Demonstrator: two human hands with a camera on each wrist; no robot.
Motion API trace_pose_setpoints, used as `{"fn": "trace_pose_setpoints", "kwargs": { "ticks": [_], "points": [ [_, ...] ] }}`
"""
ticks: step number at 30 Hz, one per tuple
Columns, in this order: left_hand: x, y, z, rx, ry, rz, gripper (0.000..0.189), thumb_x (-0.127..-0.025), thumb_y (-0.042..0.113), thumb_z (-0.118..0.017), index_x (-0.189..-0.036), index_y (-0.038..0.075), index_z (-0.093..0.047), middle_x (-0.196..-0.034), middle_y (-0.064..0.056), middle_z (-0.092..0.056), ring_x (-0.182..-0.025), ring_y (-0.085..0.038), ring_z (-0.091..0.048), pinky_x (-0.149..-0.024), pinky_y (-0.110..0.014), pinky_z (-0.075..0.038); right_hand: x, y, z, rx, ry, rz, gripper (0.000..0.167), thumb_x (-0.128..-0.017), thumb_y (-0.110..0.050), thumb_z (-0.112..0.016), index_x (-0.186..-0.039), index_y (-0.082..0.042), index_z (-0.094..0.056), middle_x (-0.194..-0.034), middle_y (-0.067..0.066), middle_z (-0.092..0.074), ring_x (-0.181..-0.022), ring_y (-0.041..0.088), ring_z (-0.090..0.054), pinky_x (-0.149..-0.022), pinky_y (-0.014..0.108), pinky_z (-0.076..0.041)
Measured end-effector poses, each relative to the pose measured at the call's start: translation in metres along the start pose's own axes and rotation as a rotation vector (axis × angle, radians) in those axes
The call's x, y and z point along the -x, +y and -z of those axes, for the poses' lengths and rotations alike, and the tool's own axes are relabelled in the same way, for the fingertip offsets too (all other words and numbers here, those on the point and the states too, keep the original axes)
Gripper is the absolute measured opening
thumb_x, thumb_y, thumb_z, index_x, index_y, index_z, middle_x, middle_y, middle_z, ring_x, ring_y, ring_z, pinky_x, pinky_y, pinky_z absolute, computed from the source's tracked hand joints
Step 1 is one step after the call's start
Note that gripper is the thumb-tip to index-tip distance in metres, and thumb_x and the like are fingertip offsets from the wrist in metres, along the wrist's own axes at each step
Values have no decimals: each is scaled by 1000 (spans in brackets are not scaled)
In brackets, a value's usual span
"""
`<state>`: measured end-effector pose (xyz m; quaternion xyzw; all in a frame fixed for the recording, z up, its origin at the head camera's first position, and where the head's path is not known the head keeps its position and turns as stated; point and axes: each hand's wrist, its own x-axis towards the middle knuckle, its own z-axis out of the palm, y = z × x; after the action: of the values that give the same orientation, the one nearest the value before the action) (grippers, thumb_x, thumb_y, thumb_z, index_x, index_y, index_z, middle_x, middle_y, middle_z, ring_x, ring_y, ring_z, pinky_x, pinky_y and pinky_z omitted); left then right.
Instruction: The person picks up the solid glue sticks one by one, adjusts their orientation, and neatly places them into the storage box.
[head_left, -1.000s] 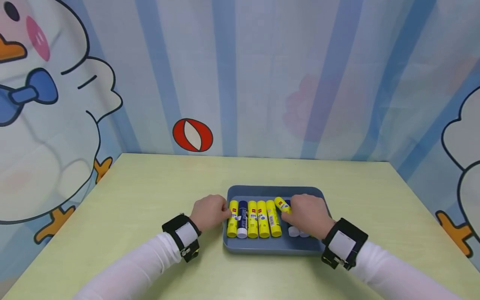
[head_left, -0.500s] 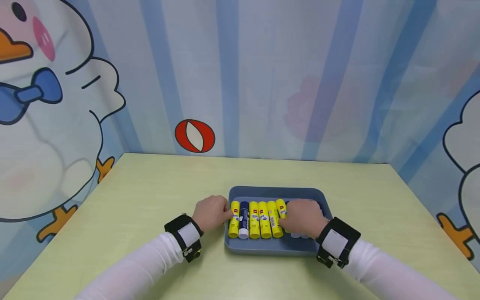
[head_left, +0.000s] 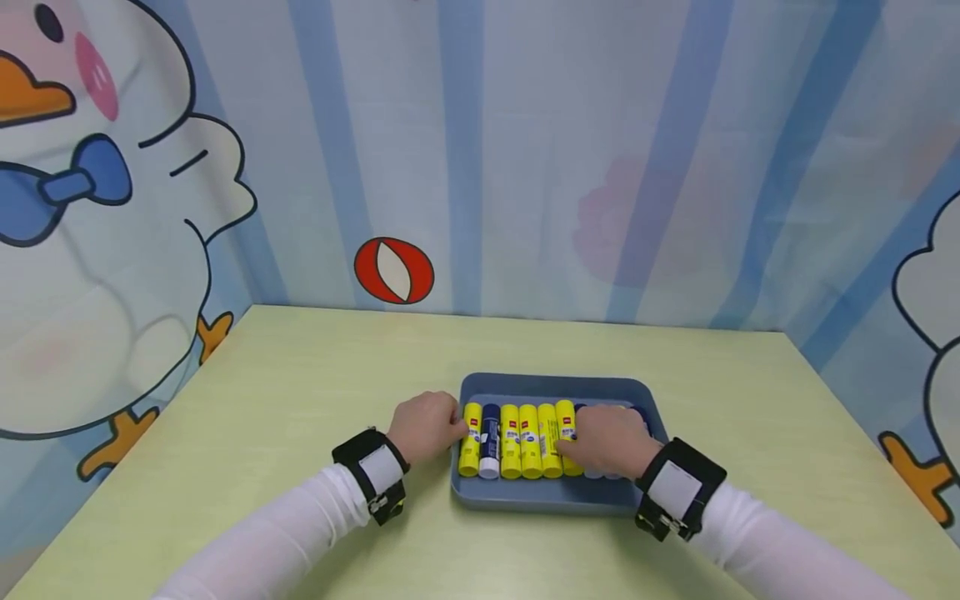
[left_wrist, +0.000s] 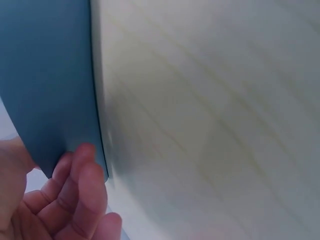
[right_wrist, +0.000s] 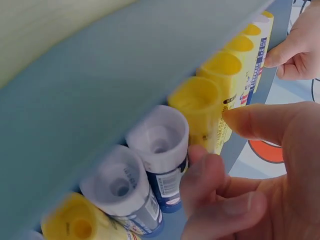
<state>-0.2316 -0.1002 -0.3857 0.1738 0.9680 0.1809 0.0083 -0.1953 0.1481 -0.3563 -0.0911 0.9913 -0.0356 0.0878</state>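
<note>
Now right hand (head_left: pixel 609 439) presses yellow glue stick (head_left: pixel 566 433); left hand (head_left: pixel 426 426) steadies tray (head_left: pixel 551 496).

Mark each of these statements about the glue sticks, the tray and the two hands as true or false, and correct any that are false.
1. The glue sticks lie side by side in a blue tray. True.
2. The tray stands on a red table. False: the table is pale yellow-green.
3. The left hand is at the tray's left edge. True.
4. The right hand rests on the bare table, away from the tray. False: it is over the tray, its fingers touching a yellow glue stick.
5. Every stick is yellow. False: a dark blue stick with a white cap lies second from the left.
</note>
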Motion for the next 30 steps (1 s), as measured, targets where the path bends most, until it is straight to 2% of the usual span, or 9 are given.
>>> {"fn": "trace_pose_setpoints", "kwargs": {
  "ticks": [6,14,21,30],
  "points": [
    [0,2,1,7,0,8,36,-87,18,-66,-56,13,-49,-51,5,-39,-48,-12,-42,-46,-24,-27,-1,1,-2,3,5,-4,35,-90,-40,-63,-73,-10,-59,-59,1,-54,-50,15,-51,-48,28,-39],
    [0,3,-4,0,-4,-11,36,-87,18,-65,-56,14,-48,-51,5,-39,-47,-11,-41,-45,-24,-27,-1,7,-1,-34,76,23,31,-89,-31,-67,-70,-10,-58,-55,-1,-48,-47,13,-47,-46,25,-34],
    [-2,4,-1,2,-9,-4,36,-87,18,-65,-56,13,-49,-51,5,-39,-48,-12,-42,-46,-24,-27,-7,6,2,-61,42,-23,30,-89,-33,-68,-78,-6,-62,-62,2,-54,-53,15,-51,-49,26,-38],
    [0,3,-1,10,-20,0,36,-89,19,-65,-57,13,-50,-52,5,-39,-48,-12,-42,-46,-25,-28,-16,4,3,2,-8,0,29,-91,-31,-67,-84,-4,-62,-67,4,-54,-57,17,-52,-53,29,-39]
  ]
}}
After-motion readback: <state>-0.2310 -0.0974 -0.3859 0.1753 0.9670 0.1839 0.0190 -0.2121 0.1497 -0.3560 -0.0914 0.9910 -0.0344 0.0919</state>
